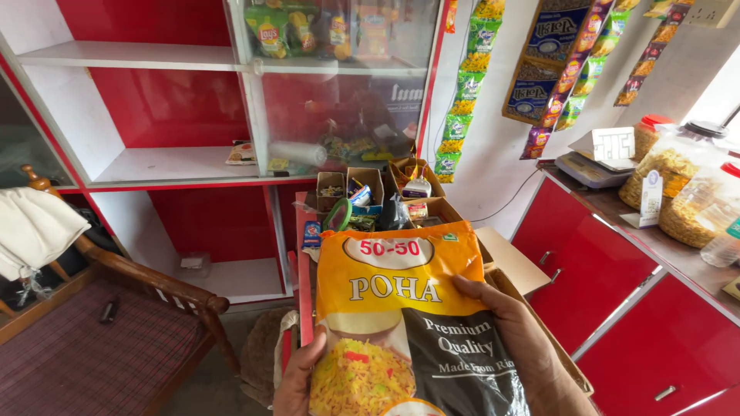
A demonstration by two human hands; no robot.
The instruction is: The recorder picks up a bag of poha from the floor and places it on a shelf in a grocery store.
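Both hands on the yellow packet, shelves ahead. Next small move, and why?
Probably lift the yellow packet up and forward toward the bare white shelf. Left hand and right hand already grip both edges, and open boxes crowd the space just behind.

Yellow food packet (pixel 401 323) bottom cut off, left hand (pixel 297 385) mostly hidden, glassed shelf goods (pixel 339 115) blurred

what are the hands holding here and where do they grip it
Both hands hold a yellow and black food packet: the left hand at its lower left edge, the right hand across its right side.
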